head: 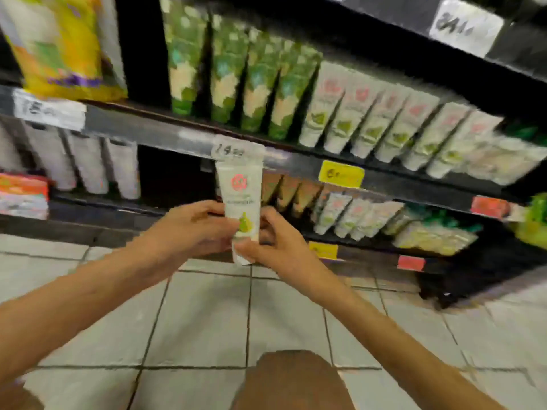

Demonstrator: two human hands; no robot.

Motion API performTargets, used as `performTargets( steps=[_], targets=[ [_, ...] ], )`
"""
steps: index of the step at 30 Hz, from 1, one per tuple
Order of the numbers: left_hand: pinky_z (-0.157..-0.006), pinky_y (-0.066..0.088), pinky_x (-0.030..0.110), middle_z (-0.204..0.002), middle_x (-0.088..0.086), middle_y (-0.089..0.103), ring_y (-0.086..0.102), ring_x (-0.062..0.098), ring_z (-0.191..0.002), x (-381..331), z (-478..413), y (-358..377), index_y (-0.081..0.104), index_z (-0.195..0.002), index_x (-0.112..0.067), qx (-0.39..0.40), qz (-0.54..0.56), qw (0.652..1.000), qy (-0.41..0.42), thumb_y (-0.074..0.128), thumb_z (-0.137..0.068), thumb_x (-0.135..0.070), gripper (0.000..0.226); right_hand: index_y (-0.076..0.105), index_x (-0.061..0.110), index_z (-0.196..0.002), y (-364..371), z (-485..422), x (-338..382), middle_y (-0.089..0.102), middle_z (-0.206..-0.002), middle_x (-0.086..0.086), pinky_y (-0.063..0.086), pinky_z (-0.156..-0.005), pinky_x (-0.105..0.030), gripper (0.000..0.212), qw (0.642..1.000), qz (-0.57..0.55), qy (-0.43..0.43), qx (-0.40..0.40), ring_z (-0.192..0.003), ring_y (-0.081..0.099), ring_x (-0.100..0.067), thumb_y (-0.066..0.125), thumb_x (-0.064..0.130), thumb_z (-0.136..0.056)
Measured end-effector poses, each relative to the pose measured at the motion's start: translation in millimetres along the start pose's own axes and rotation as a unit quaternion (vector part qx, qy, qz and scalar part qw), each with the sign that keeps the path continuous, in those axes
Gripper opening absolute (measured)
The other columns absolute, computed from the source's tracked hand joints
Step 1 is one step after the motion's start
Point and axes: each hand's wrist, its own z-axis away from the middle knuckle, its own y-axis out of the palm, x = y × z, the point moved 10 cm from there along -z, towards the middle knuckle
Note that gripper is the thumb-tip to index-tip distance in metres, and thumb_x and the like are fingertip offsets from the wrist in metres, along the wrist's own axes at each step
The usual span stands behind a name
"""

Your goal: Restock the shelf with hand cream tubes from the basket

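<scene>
You are holding one white hand cream tube (pixel 241 199) upright in front of the shelving, cap end down, with a red round logo near its top and a green fruit picture lower down. Its top edge sits just below a handwritten price tag (pixel 229 150) on the middle shelf edge (pixel 142 130).

Your left hand (pixel 189 229) has its fingers curled round the tube's left side, thumb on the front by the fruit picture. Your right hand (pixel 278 244) pinches the lower right part and the cap end, fingers bent. Both hands grip the same tube, and they almost meet at its base.

On the middle shelf, far and to the right, a row of matching white tubes (pixel 384 125) stands leaning. Left of them stand taller green tubes (pixel 236 72). Further left is a yellow bag (pixel 59 45).

A yellow label (pixel 341 173) is fixed to the shelf edge right of the tube. Below it more small tubes (pixel 349 216) fill the lower shelf. Pale bottles (pixel 88 165) stand at the left under the shelf edge.

Near you lies the tiled floor (pixel 207 315). The picture is blurred, so the print cannot be read.
</scene>
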Motion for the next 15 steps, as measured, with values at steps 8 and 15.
performTargets(
  steps=[8, 15],
  targets=[
    [-0.069, 0.056, 0.017, -0.097, 0.009, 0.068, 0.065, 0.012, -0.081, 91.4, -68.0, 166.0, 0.061, -0.101, -0.006, 0.062, -0.051, 0.994, -0.076, 0.063, -0.082, -0.001, 0.02, 0.056, 0.031, -0.103, -145.9, 86.5, -113.8, 0.064, -0.097, 0.016, 0.045, -0.069, -0.004, 0.035, 0.96, -0.017, 0.005, -0.28, -0.087, 0.06, 0.01, 0.072, 0.012, -0.078],
    [-0.068, 0.053, 0.009, -0.101, 0.001, 0.068, 0.065, 0.005, -0.089, 121.7, -87.5, 183.8, 0.065, -0.097, -0.014, 0.067, -0.074, 0.99, -0.101, 0.058, -0.086, -0.003, 0.017, 0.056, 0.032, -0.095, -220.4, 88.8, -182.9, 0.061, -0.088, 0.022, 0.044, -0.061, -0.001, 0.031, 0.928, -0.01, 0.051, -0.368, -0.076, 0.059, 0.016, 0.073, 0.013, -0.078]
  ],
)
